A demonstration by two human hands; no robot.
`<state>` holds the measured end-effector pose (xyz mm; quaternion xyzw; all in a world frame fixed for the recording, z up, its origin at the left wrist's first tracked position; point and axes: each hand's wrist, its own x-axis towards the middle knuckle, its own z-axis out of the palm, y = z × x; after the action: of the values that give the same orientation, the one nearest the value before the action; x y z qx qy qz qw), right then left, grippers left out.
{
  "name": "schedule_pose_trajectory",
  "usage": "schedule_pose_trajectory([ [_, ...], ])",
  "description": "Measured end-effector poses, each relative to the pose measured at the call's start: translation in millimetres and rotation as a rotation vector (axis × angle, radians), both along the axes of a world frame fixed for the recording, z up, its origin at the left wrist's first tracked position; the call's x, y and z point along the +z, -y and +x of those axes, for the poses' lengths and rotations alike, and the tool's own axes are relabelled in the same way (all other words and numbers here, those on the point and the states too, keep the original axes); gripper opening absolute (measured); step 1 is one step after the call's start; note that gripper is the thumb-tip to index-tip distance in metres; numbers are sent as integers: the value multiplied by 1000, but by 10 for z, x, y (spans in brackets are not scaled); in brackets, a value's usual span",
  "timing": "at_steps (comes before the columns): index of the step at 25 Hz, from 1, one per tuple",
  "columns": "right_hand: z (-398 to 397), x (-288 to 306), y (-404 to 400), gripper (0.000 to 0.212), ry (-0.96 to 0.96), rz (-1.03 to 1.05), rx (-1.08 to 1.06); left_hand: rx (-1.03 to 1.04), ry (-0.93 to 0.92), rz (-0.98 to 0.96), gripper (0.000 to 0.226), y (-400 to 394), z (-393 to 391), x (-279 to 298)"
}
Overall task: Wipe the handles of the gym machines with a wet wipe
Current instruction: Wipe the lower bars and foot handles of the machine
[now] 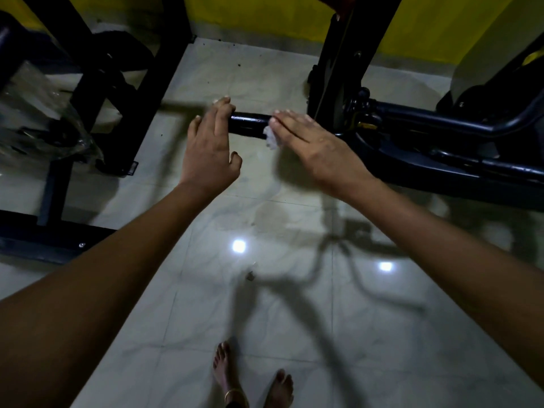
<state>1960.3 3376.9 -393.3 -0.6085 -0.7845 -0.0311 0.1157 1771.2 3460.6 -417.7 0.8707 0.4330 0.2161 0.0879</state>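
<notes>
A black cylindrical handle (249, 124) juts out to the left from a dark gym machine (441, 134) at the right. My left hand (210, 145) lies flat over the handle's free end, fingers straight, thumb spread below. My right hand (309, 139) rests on the handle further right with straight fingers, pressing a crumpled white wet wipe (271, 139) against the bar. Only a small part of the wipe shows under the fingers. The stretch of handle between the two hands is bare.
Another black machine frame (117, 78) with clear plastic wrapping (38, 113) stands at the left. A yellow wall (265, 13) runs behind. Glossy pale floor tiles (265, 304) lie below, with my bare feet (253, 378) at the bottom edge and a small scrap (250, 275) on the floor.
</notes>
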Motion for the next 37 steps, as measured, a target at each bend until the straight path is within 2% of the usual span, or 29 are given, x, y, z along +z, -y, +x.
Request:
schedule_pose_trajectory([
  [3, 161, 19, 131, 57, -254, -3, -300, 57, -100, 27, 74, 98, 72, 130],
  [5, 92, -41, 237, 60, -311, 25, -344, 32, -103, 111, 79, 235, 214, 219],
  [8, 190, -141, 356, 67, -231, 31, -297, -142, -181, 168, 86, 394, 518, 262],
  [11, 345, -30, 168, 51, -458, 67, -478, -128, -323, 188, 87, 479, 745, 169],
  [12, 320, -20, 144, 49, -498, 69, -458, -92, -346, 193, 88, 508, 777, 145],
  [16, 353, -202, 380, 51, -398, 24, -305, -54, -418, 225, 96, 540, 795, 109],
  [20, 511, -20, 113, 42, -639, 25, -498, -55, -405, 279, 98, 498, 785, 70],
  [24, 368, -131, 354, 36, -639, 124, -303, -22, -375, 328, 94, 501, 809, 2],
  [27, 526, -80, 209, 33, -790, 67, -442, -39, -347, 342, 93, 489, 806, -31],
  [29, 514, -92, 131, 31, -779, 31, -507, -35, -332, 350, 91, 487, 795, -36],
  [34, 309, -128, 255, 34, -709, 133, -356, -39, -320, 336, 90, 502, 793, -39],
  [37, 288, -92, 199, 32, -711, 160, -412, -64, -331, 288, 89, 494, 781, -2],
])
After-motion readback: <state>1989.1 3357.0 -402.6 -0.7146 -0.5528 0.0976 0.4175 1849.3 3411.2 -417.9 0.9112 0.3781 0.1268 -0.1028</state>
